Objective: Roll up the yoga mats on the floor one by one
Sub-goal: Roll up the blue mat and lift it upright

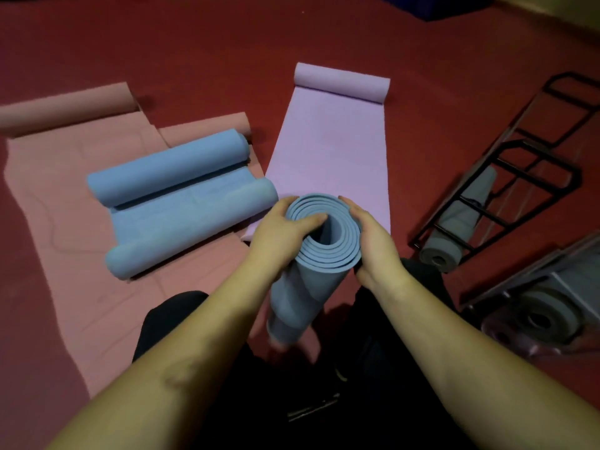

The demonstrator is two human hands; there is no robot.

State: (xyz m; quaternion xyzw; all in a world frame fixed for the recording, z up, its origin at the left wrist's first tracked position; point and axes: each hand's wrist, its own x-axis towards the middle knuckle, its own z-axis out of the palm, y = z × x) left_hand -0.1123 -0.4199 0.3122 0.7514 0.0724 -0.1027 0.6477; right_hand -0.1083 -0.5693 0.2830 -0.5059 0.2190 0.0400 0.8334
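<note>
A rolled blue-grey yoga mat (308, 280) stands nearly upright between my knees, its spiral end facing me. My left hand (282, 235) grips its top from the left, thumb hooked over the rim into the hollow core. My right hand (370, 241) wraps the top from the right. On the floor ahead lies a lilac mat (331, 147), mostly flat with its far end curled. A blue mat (181, 196), curled at both ends, rests on two pink mats (81, 222) at the left.
Black wire racks (506, 190) lie at the right with rolled grey mats (457, 222) inside; another rack (548, 306) holds more rolls near my right arm. Red floor (211, 43) stretches beyond the mats. My dark-clothed legs fill the bottom.
</note>
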